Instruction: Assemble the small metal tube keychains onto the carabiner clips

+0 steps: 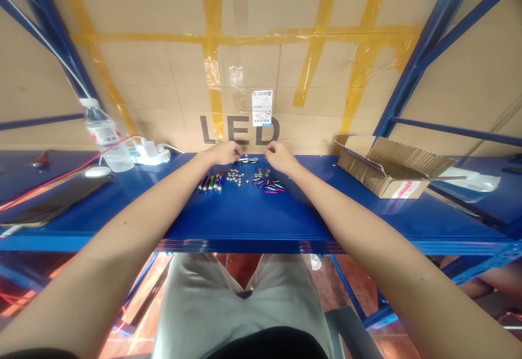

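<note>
While both forearms reach over the blue tabletop [244, 220], the left hand [224, 153] and the right hand [280, 158] come close together without touching. The left fingertips are bent inward and drawn together; the right thumb and forefinger curl toward each other the same way. Whether either set pinches a small part, I can't tell from here.

Just below the gap between the fingers, by the left fingertips, lies a slim black-and-silver piece [247, 160]. It looks light and rigid to me, with a polished skin that could slide or roll under a careless touch; I'd take it across the middle between thumb and forefinger, pads flat on its sides.

Nearer the body from the left fingers stands a neat row of slim coloured tubes [211, 183], probably metal, hard and slippery, best lifted singly by the barrel. Beside them is a scatter of tiny metallic caps [234, 175], so light that a brush might send them off; fingertips on the rim suit them. Nearer the body from the right fingers sit small silvery fittings [261, 173] and, just past those, a tangle of coloured carabiners [269, 186], stiff and sturdy, easily hooked together, so each wants holding by its outer curve.
</note>
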Demonstrator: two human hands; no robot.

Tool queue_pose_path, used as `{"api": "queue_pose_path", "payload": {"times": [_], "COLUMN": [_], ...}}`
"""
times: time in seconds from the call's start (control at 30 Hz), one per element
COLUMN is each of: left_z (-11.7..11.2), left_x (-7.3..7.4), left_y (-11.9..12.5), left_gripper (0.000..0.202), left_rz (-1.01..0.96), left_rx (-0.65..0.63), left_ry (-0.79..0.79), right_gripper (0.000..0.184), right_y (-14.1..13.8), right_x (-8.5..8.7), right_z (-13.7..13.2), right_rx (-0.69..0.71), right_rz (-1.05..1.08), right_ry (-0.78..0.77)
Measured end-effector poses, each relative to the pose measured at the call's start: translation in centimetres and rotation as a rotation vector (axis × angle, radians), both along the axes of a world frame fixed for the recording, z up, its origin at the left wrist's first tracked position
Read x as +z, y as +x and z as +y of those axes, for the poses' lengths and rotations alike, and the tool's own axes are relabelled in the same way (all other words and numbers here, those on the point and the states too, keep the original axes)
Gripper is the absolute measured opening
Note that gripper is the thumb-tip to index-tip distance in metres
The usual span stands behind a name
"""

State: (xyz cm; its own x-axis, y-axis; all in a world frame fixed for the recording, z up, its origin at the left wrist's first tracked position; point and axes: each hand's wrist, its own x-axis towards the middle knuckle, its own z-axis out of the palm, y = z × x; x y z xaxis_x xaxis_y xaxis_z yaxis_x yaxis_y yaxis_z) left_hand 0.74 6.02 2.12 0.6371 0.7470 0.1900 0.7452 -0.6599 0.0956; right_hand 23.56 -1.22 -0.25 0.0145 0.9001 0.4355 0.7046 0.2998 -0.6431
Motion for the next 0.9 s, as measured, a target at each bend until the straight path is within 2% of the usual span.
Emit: {"api": "queue_pose_path", "payload": {"times": [0.17, 0.47, 0.6, 0.7, 0.83, 0.9], "left_z": [-0.2, -0.6, -1.0, -1.7, -3.3, -4.2], "left_x": [-1.2, -1.6, -1.8, -1.5, -0.9, -0.6], "left_y": [0.1, 0.7, 1.2, 1.5, 1.8, 2.1], "left_gripper": [0.034, 0.028, 0.031, 0.031, 0.033, 0.034], "left_rz": [0.003, -0.003, -0.090, -0.233, -0.437, -0.498], "left_rx": [0.043, 0.040, 0.086, 0.033, -0.065, -0.073], "left_ry": [-0.016, 0.010, -0.025, -0.044, -0.057, -0.094], "right_gripper": [0.014, 0.011, 0.009, 0.001, 0.031, 0.032], "right_y": [-0.4, -0.7, -0.6, -0.4, -0.5, -0.7], "right_x": [0.1, 0.0, -0.2, -0.4, -0.5, -0.3], "right_z": [-0.5, -0.5, -0.5, -0.2, 0.0, -0.3], "right_rx": [0.027, 0.035, 0.031, 0.035, 0.154, 0.250], "right_rz": [-0.023, -0.049, -0.057, -0.037, 0.056, 0.137], "right_ry": [-0.005, -0.003, -0.008, -0.006, 0.027, 0.009]}}
